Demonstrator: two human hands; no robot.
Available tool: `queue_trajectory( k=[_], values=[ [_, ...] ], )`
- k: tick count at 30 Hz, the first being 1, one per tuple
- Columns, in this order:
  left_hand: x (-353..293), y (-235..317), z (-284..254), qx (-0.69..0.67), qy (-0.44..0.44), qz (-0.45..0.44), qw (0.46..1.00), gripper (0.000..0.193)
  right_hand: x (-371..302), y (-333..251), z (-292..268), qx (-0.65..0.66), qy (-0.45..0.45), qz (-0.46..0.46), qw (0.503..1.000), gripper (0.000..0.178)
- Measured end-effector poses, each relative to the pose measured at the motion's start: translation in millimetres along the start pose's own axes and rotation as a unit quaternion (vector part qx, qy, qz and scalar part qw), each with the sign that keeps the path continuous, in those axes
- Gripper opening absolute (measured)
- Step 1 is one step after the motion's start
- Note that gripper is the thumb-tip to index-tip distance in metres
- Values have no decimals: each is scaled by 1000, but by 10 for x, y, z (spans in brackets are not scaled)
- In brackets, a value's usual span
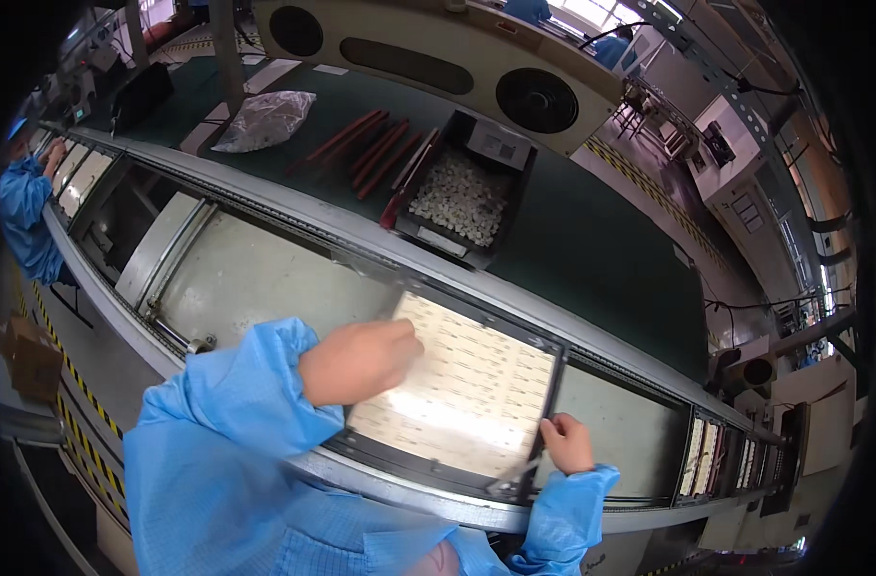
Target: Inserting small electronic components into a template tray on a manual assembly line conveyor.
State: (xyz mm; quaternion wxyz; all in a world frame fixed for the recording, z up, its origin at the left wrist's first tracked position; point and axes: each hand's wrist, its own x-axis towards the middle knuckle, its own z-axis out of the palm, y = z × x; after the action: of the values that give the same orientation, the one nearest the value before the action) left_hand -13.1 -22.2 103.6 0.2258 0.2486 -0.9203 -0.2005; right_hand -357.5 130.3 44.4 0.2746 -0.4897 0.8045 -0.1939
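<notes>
A cream-coloured panel with rows of small dark marks (467, 384) lies in a black carrier frame (486, 315) on the conveyor line in front of me. My left hand (361, 362) is closed over the panel's left edge, its fingers bent and slightly blurred. Whatever those fingers may hold is hidden. At the frame's right side, my right hand (568, 444) has its thumb and curled fingers on the black edge. Light glares off the lower part of the panel.
Beyond the rail (313, 235), a black bin (443, 235) holds many small whitish parts. Dark red strips (380, 158) and a clear plastic bag (265, 120) lie on the green bench (601, 278). More loaded carriers (704, 456) stand farther right. A blue-sleeved person (30, 211) works at far left.
</notes>
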Motion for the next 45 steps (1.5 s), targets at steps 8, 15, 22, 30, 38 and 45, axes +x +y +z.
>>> queue_trajectory(
  k=[8,15,22,30,38,45],
  values=[
    [-173,-284,52,-7,-45,-36,998,29,240,-850,93,-85,-18,-91,992,25],
    [-451,-1035,-420,97,5,-413,905,35,820,-1500,-206,-54,105,-185,976,23],
    [-450,-1246,-103,71,63,-376,922,43,1684,-2138,243,-100,257,-214,937,47],
    [-476,-1303,-103,74,48,-368,926,37,2043,-1943,306,-26,199,-150,968,43],
    [-485,-1322,-95,77,37,-349,933,33,1555,-1778,34,-52,265,-203,941,39],
    [-473,-1337,-98,66,75,-334,937,34,1667,-2092,46,-350,284,-351,821,26]
  ],
)
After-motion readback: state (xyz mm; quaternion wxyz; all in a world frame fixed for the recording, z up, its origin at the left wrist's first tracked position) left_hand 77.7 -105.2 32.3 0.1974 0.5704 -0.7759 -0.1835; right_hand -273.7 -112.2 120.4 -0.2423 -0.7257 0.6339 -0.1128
